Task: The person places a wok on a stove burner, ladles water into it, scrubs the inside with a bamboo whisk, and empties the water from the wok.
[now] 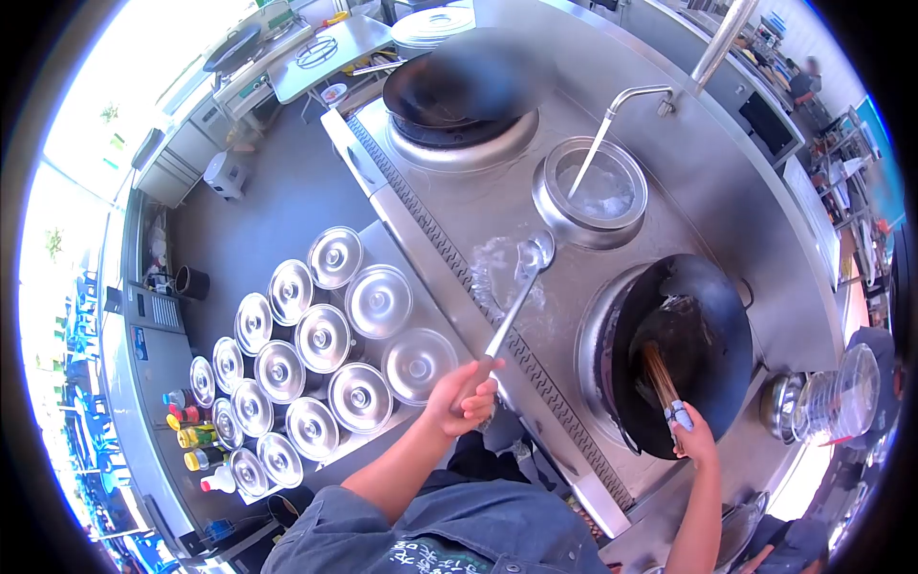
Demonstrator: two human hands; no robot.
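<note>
My left hand point(462, 397) is closed around the handle of a long metal ladle point(510, 320). The ladle's bowl hangs over the steel stovetop, where water is splashed. In my right hand point(696, 435) I grip the wrapped handle of a bamboo wok brush point(658, 368). Its bristles reach down into the near black wok point(717, 330), and some liquid glistens inside that wok. Between this wok and the far one stands a round metal water pot point(547, 196) with a faucet point(608, 113) curving over it.
A second wok point(406, 91), partly blurred, sits on the far burner. Several lidded metal containers point(323, 338) crowd the counter at left, beside several sauce bottles point(198, 437). A clear plastic container point(837, 397) is at right. A grated drain channel point(449, 244) runs along the stove's front edge.
</note>
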